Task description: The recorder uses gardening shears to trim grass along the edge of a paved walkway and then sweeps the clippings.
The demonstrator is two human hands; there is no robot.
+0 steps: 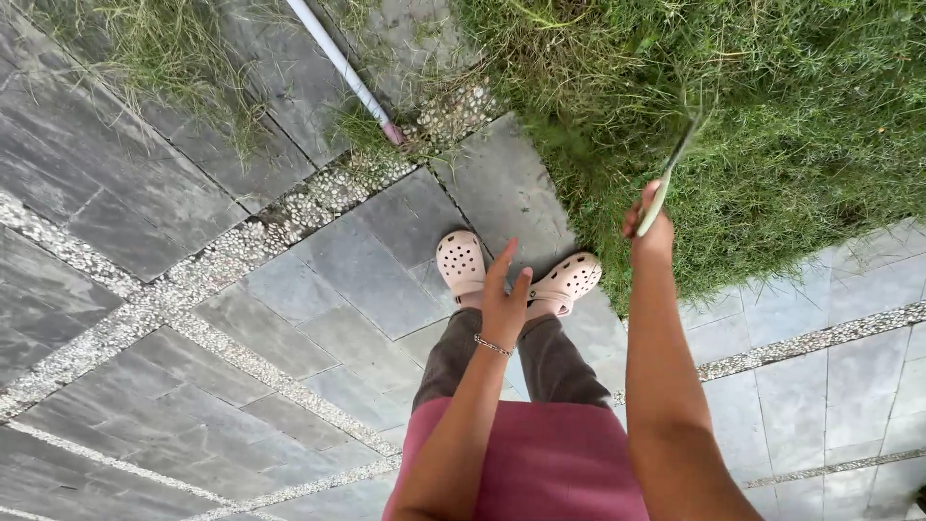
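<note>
1. At far left we see slate paving [145, 212] cut by bands of pebbles [241, 256], with tufts of grass growing through the joints.
2. Higher up, a white pole [338, 63] with a pinkish tip slants down onto the stones. Neither of our hands is near it.
3. Our left hand [503, 304] hangs empty above our pale clogs [461, 262]. The fingers are straight and loosely parted, the thumb is out to the side, and a thin bracelet [493, 345] sits on the wrist.
4. Our right hand [651, 227] is raised at the edge of the lawn [772, 116], closed into a fist around the handle of a sickle [666, 188]. Only the pale handle end and a thin curved blade show, and the blade is blurred against the grass.
5. We judge the sickle light and stiff, easy for one hand to carry. The blade is narrow and likely sharp, so the handle is the only safe place to grip, well back from the metal.
6. The grass looks soft and springy. We think it would bend away rather than resist.
7. To the right, more slate runs under the lawn's edge.
</note>
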